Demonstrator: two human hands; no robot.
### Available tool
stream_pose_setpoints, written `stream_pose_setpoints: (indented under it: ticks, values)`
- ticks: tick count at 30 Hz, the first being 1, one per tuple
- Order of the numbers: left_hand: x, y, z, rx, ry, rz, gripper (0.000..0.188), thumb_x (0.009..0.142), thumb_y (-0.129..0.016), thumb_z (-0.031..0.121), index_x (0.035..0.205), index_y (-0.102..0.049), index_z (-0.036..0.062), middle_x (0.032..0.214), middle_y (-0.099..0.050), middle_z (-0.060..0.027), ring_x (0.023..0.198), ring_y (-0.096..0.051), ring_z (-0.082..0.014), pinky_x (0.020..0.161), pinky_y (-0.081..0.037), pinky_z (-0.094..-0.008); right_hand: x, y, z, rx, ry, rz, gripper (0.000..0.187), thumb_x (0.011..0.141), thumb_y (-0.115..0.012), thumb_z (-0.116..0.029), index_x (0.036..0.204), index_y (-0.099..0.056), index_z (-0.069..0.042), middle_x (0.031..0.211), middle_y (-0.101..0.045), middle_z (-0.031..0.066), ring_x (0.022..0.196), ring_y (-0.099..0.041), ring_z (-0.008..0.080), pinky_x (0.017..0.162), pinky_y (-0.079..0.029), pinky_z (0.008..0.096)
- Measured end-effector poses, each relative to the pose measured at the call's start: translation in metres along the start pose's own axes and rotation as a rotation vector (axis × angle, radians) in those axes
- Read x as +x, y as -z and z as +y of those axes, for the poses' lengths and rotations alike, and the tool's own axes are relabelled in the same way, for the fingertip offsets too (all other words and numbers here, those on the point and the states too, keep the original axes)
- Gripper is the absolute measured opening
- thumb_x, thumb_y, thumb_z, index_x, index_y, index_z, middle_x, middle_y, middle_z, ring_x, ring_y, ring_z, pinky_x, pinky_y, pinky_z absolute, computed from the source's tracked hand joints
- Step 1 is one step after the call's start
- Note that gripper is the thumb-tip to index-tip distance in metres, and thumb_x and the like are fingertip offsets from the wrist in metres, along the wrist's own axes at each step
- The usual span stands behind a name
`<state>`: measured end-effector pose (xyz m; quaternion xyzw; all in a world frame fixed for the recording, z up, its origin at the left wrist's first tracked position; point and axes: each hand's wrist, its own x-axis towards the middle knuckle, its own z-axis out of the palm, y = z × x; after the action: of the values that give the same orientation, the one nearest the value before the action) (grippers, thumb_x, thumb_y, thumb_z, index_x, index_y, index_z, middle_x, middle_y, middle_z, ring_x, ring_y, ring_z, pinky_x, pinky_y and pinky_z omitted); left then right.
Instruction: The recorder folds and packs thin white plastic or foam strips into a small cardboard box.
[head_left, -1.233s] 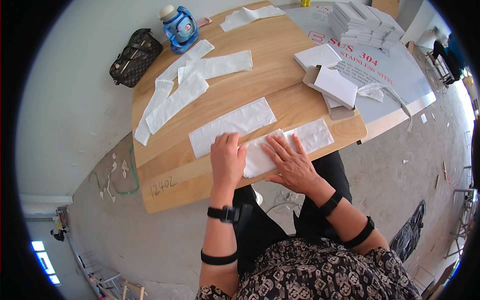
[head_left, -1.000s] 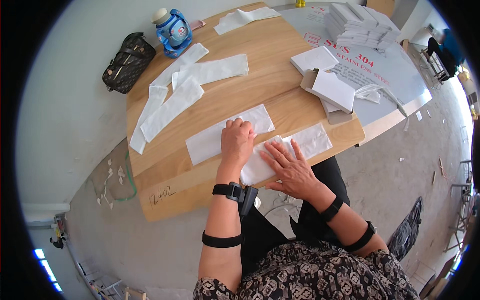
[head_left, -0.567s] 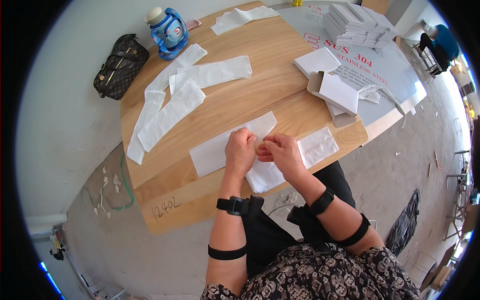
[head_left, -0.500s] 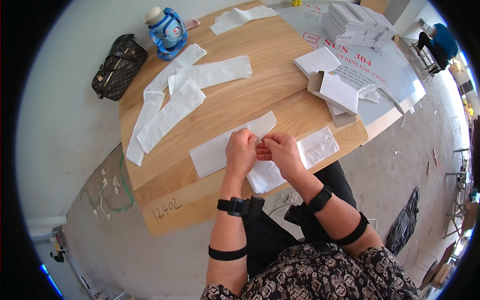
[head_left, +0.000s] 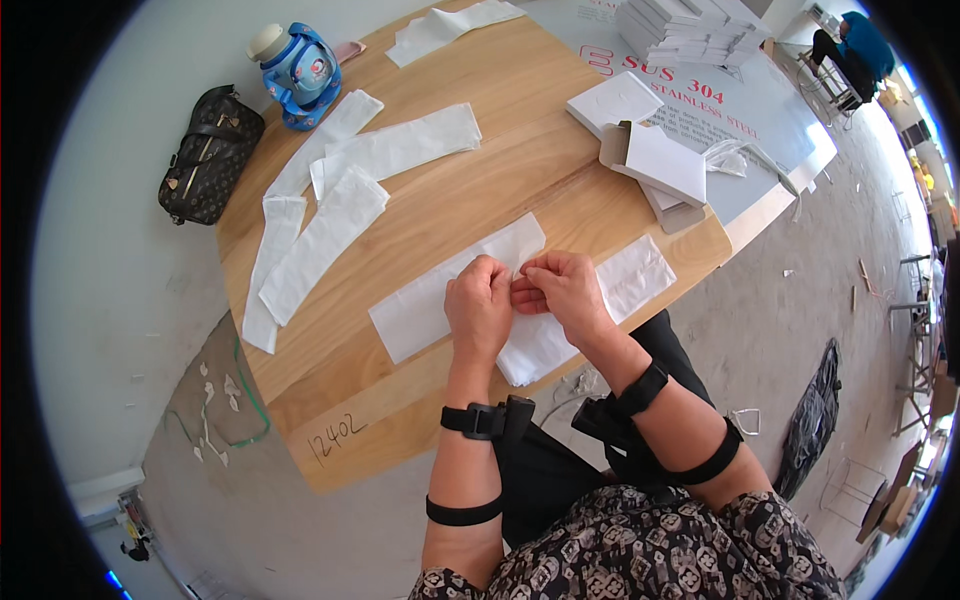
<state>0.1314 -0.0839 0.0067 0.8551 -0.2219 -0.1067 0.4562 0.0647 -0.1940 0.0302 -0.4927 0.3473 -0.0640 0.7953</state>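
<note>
My left hand (head_left: pixel 479 306) and my right hand (head_left: pixel 562 288) meet at the near edge of a round wooden table (head_left: pixel 410 385). Both pinch the top edge of a white fabric strip (head_left: pixel 600 305) that lies across the table's front and reaches under my hands. A second white strip (head_left: pixel 425 305) lies just behind it, angled up toward the right, with its right end beside my fingertips. Each wrist carries a black strap with a small device.
Several more white strips (head_left: pixel 340 195) lie at the back left beside a blue bottle (head_left: pixel 292 75) and a dark handbag (head_left: pixel 205 155) on the floor. White boxes (head_left: pixel 655 165) and a grey printed sheet (head_left: pixel 760 110) sit at the right. A person (head_left: pixel 850 50) stands far right.
My hands lay flat and apart on the front strip; they have since come together at its upper edge and closed into a pinch on it.
</note>
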Motion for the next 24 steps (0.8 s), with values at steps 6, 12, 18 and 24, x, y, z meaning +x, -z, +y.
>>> stream_pose_setpoints:
  ticks: [6, 12, 18, 24]
  values:
    - [0.001, 0.000, 0.004, 0.047, -0.075, -0.010, 0.008, 0.083, -0.062, 0.011, 0.079, -0.059, 0.0055, 0.077, -0.065, -0.0092, 0.075, -0.061, -0.0301, 0.069, -0.043, -0.0396, 0.004, 0.003, 0.004, -0.037, 0.014, -0.023, 0.013, 0.089, -0.049, 0.002, 0.087, -0.060, 0.008, 0.078, -0.065, 0.0137, 0.066, -0.067, 0.0204, 0.058, -0.057, 0.0295]
    - [0.003, 0.000, 0.000, 0.131, -0.129, 0.015, 0.007, 0.082, -0.062, 0.009, 0.077, -0.058, 0.0051, 0.079, -0.065, -0.0084, 0.078, -0.062, -0.0296, 0.069, -0.042, -0.0407, 0.006, 0.003, 0.004, -0.020, -0.022, -0.034, 0.014, 0.088, -0.047, 0.004, 0.087, -0.060, 0.008, 0.076, -0.064, 0.0137, 0.064, -0.066, 0.0200, 0.056, -0.056, 0.0292]
    - [0.003, -0.001, 0.001, 0.159, -0.125, 0.028, 0.008, 0.082, -0.062, 0.008, 0.076, -0.057, 0.0048, 0.078, -0.065, -0.0084, 0.078, -0.062, -0.0298, 0.069, -0.043, -0.0407, 0.011, 0.005, 0.007, -0.057, -0.021, -0.054, 0.013, 0.088, -0.048, 0.003, 0.087, -0.060, 0.008, 0.076, -0.064, 0.0134, 0.063, -0.066, 0.0208, 0.056, -0.057, 0.0297]
    - [0.002, 0.001, 0.007, 0.091, -0.094, -0.008, 0.007, 0.080, -0.064, 0.009, 0.077, -0.059, 0.0046, 0.078, -0.064, -0.0084, 0.076, -0.061, -0.0293, 0.070, -0.044, -0.0396, 0.013, 0.009, 0.006, -0.029, -0.021, -0.078, 0.010, 0.088, -0.053, 0.001, 0.086, -0.060, 0.008, 0.076, -0.065, 0.0136, 0.065, -0.067, 0.0203, 0.054, -0.056, 0.0282]
